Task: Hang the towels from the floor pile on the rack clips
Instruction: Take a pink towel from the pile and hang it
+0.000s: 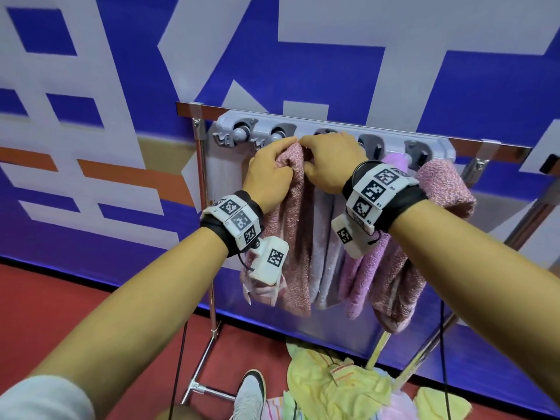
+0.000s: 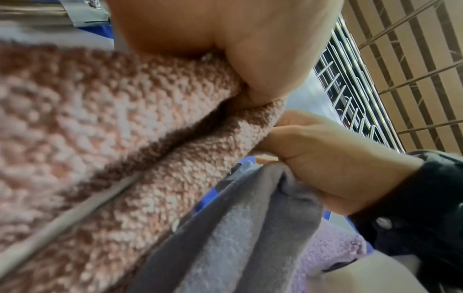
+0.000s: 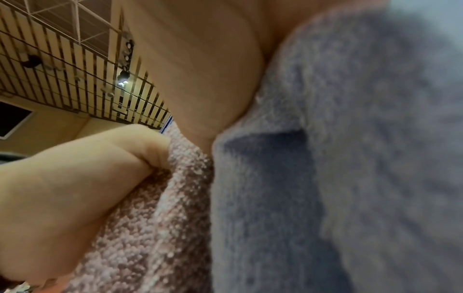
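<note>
**Pink towel held just below the second clip, not yet seated**

Head view: You hold the pink towel (image 1: pixel 292 189) with both hands at its top edge. Your left hand (image 1: pixel 268 174) and right hand (image 1: pixel 328 163) touch at the fingertips, fingers curled and clamped on the cloth. The bunched edge sits just under the clip rack (image 1: pixel 333 128), below the second clip (image 1: pixel 280 133) from the left; the first clip (image 1: pixel 239 131) stands free. The towel's long axis hangs straight down. The coming move is judged to be upward and toward the wall, with the left hand the nearer to that clip. A grey towel (image 1: pixel 322 234) hangs just beside it, lilac and pink ones further right. The floor pile (image 1: pixel 333 386) lies on red floor at the rack's foot, before a blue-and-white banner wall.

Left wrist view: Your left palm presses the pink weave; the right hand pinches its folded edge, with the grey towel touching below.

Right wrist view: The left hand's fingers close over the pink edge; grey cloth fills the right side. A slatted ceiling shows above.
</note>
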Demonstrator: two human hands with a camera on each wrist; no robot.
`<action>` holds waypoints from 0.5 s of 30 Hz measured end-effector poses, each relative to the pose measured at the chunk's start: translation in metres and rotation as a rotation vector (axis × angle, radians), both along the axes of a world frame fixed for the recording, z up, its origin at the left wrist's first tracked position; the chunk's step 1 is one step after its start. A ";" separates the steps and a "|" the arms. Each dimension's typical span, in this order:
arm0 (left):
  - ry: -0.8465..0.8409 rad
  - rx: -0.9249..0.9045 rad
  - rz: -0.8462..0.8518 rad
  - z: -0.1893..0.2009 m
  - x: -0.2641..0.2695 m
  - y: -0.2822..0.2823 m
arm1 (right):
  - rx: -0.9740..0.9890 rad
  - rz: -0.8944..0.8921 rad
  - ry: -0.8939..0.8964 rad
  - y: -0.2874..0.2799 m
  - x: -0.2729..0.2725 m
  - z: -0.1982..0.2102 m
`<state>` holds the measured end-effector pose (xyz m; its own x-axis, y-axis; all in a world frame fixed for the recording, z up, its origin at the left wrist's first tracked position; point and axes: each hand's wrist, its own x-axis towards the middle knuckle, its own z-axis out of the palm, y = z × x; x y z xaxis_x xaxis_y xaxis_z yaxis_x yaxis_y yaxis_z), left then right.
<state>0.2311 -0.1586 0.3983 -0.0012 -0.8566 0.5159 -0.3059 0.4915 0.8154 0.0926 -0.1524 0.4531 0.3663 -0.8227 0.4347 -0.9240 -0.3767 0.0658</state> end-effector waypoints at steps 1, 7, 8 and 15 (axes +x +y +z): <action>-0.026 0.019 0.003 0.001 -0.001 0.000 | 0.000 -0.011 0.008 0.000 0.000 -0.001; -0.096 0.113 -0.051 0.003 -0.004 0.006 | 0.029 0.006 0.062 -0.003 -0.003 -0.001; -0.087 0.124 -0.077 0.004 -0.004 0.008 | 0.030 0.014 0.079 -0.002 -0.004 -0.002; -0.049 0.055 -0.035 -0.023 -0.011 0.025 | -0.047 0.004 0.039 0.012 -0.012 -0.009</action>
